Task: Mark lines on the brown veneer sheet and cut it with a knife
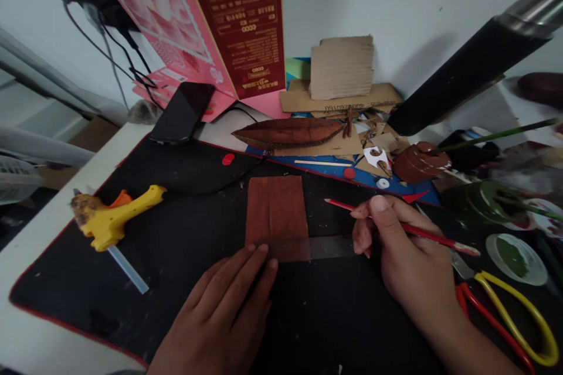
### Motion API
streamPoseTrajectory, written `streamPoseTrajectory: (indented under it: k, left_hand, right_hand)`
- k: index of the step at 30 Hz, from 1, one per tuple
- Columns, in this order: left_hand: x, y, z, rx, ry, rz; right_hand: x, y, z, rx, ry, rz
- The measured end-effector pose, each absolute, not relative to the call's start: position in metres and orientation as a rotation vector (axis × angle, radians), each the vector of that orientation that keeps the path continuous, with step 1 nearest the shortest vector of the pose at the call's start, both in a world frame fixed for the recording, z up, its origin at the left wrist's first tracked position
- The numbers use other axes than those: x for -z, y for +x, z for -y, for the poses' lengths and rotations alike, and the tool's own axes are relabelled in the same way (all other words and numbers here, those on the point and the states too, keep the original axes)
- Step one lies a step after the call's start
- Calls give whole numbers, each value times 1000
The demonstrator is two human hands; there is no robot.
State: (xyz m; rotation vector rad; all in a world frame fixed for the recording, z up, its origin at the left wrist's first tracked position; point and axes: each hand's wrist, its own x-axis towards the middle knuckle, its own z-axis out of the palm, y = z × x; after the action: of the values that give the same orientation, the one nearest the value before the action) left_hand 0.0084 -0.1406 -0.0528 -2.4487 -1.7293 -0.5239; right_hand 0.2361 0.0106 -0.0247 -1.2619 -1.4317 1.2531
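The left hand (224,310) enters at the bottom of the frame, left of centre, back up, fingers nearly straight, close together and slanting toward the upper right. Its grip is loose and unclosed, the fingertips laid at the lower left edge of a brown rectangular piece (276,205) in the middle of the frame, where a clear strip (332,247) lies across that piece's lower end.

The right hand (407,252) comes from the lower right corner, forearm angled up and leftward, fingers curled. Its grip is closed on a red pencil (428,235) near the thumb, the point aimed left, just beside the brown piece. The curled lower fingers meet the strip's right end; whether they press it, I cannot tell.
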Motion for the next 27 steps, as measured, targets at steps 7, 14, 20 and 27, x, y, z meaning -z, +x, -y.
streamPoseTrajectory:
  k: [7, 14, 20, 27]
  left_hand:
    - [52, 7, 142, 489, -2467, 1709]
    - [54, 7, 141, 523, -2469, 1726]
    - [52, 9, 141, 543, -2483, 1740]
    - [52, 10, 141, 556, -2489, 1730]
  right_hand:
    - [26, 241, -8, -1251, -1259, 1458]
    - [28, 244, -5, -1255, -1237, 1495]
    - [31, 246, -5, -1232, -1252, 1540]
    - [29, 247, -4, -1215, -1237, 1583]
